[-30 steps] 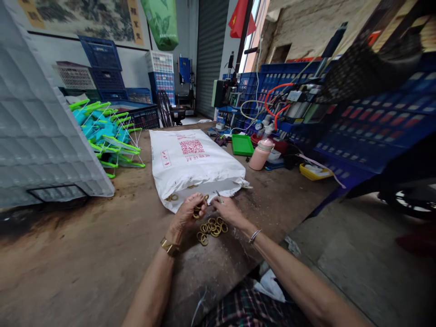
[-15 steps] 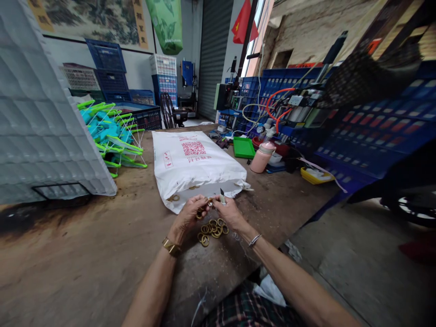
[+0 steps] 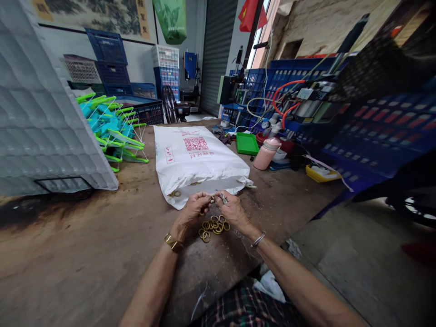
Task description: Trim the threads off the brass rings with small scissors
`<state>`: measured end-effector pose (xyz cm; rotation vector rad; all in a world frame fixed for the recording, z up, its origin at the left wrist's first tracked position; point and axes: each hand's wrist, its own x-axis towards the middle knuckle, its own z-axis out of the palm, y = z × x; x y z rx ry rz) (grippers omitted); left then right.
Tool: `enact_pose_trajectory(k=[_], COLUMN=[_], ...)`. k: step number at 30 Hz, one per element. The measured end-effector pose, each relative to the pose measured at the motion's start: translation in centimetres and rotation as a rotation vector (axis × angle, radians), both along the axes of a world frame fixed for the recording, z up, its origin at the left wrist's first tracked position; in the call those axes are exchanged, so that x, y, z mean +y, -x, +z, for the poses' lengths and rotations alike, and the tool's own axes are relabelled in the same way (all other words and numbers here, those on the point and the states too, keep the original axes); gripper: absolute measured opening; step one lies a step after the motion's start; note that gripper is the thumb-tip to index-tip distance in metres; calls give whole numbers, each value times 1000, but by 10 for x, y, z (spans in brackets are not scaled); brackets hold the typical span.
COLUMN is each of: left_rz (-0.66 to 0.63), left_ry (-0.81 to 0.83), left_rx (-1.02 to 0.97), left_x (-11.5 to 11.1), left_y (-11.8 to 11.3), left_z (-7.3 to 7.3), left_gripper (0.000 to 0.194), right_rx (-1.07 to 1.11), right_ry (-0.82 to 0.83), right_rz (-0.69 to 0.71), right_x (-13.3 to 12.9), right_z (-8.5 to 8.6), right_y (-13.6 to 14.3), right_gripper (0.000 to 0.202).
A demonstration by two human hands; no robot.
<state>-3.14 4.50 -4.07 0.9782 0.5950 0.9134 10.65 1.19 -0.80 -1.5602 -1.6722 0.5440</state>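
Note:
My left hand (image 3: 194, 209) is closed, pinching brass-coloured rings (image 3: 212, 199) between thumb and fingers. Close beside it, my right hand (image 3: 233, 211) is closed around a small knife (image 3: 224, 198), whose short pale body shows above the thumb. Both hands' fingertips meet at the rings, and the exact contact there is too small to make out. Just below them, a loose pile of similar rings (image 3: 217, 228) lies on the worn tabletop (image 3: 136, 245). Beyond the hands a white sack (image 3: 218, 159) with red print lies flat, its mouth towards me, with a few rings (image 3: 175, 193) at the opening.
A pale quilted panel (image 3: 51, 113) stands at left, beside green-and-blue plastic pieces (image 3: 116, 129). To the right are a pink bottle (image 3: 266, 154), a green tray (image 3: 247, 143), a yellow dish (image 3: 322, 174) and a pneumatic device (image 3: 306, 97) with orange hoses. Blue crates (image 3: 368, 131) stand behind.
The knife in my right hand has tipped down from upright, and its dark tip no longer stands up. Both hands stay together at the rings. The view has shifted slightly.

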Motion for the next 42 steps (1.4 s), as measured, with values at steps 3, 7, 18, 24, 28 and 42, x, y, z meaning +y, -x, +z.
enact_pose_trajectory(k=[3,7,18,24,28,42], left_rz=[67,91,-12,-5,-9,106], left_ry=[-88,-158,-33,-4,-19,-102], left_rx=[86,159,59,27,17,82], left_x=[-1,-3,-3,-3,-5,-3], left_y=[-3,-8,-10,-11,-11,-11], left_z=[0,3,-3,-4,-4,-1], left_gripper=[28,28,27,27,27,26], right_rx=[92,217,2,14,25,-740], right_ry=[72,133,46,46,47,177], right_rz=[-48,-69,-51,-38,-26,32], right_x=[2,10,11,12,13,-1], right_z=[1,-5,-2,-4,-6,-1], right_y=[1,-3,-4,-6,-8,-11], right_gripper=[25,30,25,28,29,26])
